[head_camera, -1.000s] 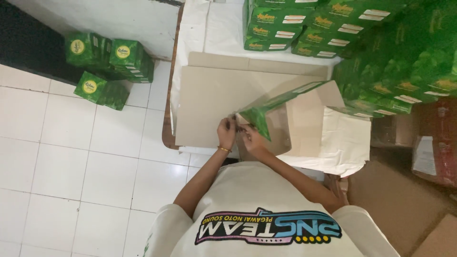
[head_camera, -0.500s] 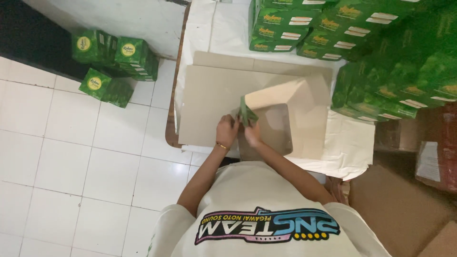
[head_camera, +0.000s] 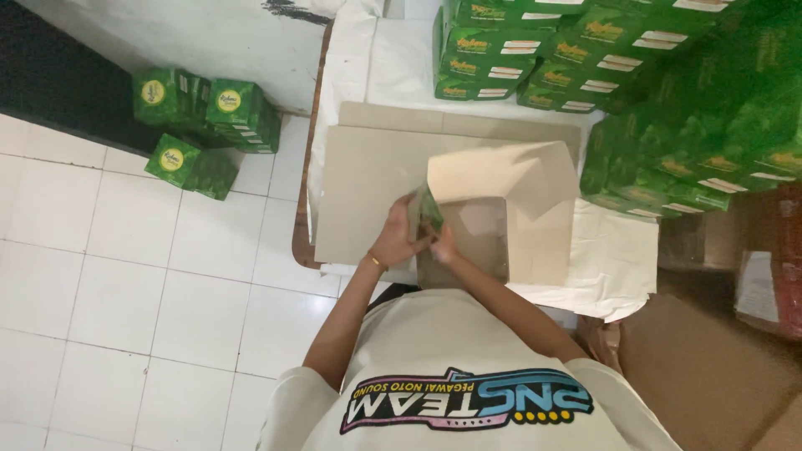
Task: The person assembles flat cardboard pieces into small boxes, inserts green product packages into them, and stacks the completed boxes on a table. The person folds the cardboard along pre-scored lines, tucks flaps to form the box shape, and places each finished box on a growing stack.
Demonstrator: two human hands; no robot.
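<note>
Floor of white tiles [head_camera: 125, 317] filled the left side of the view, with a small cluster of green boxes [head_camera: 205, 125] on it near the dark strip by the wall. Table under a white cloth [head_camera: 368, 58] stood ahead of the person, a flat sheet of brown cardboard [head_camera: 368, 179] lying across it. Stacks of green cartons [head_camera: 668, 108] crowded the far and right parts of the table. Carton blank [head_camera: 493, 209], brown inside and green outside, was held half-formed over the near edge of the table, just in front of the person's chest; its broad flap stood raised toward the stacks, and its long axis ran roughly left to right across the table. Left hand [head_camera: 397, 242], a thin bracelet at the wrist, was closed on the blank's left edge, fingers wrapped over the green fold. Right hand [head_camera: 441, 244] pressed close beside it, touching the same edge; how tightly its fingers were curled I could not tell, since the left hand and the fold hid most of them.
</note>
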